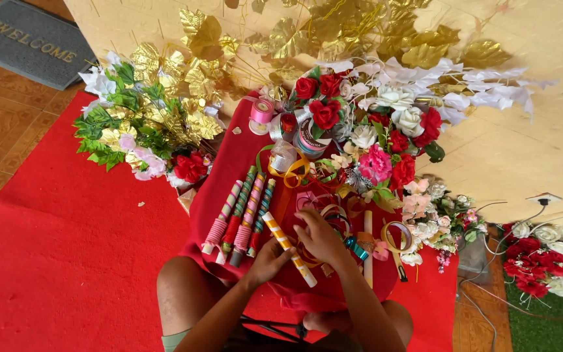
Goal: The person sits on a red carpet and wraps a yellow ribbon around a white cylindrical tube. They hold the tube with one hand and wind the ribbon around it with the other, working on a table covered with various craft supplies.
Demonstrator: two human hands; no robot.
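I sit cross-legged at a low table under a red cloth (219, 176). My left hand (270, 259) and my right hand (318, 236) both grip a white stick wrapped in a spiral of orange ribbon (288, 249), which lies diagonally across the table's near edge. Left of it lie several ribbon-wrapped sticks (242, 215) side by side, in pink, red and green. A tangle of ribbon loops (327, 212) sits just beyond my right hand.
Spools of ribbon (262, 114) and artificial roses (324, 111) crowd the table's far end. Gold leaf sprays (190, 78) and flower bunches (135, 130) lie on the red carpet (66, 228). More flowers (545, 257) and a cable (509, 228) are at right. A grey doormat (27, 42) lies far left.
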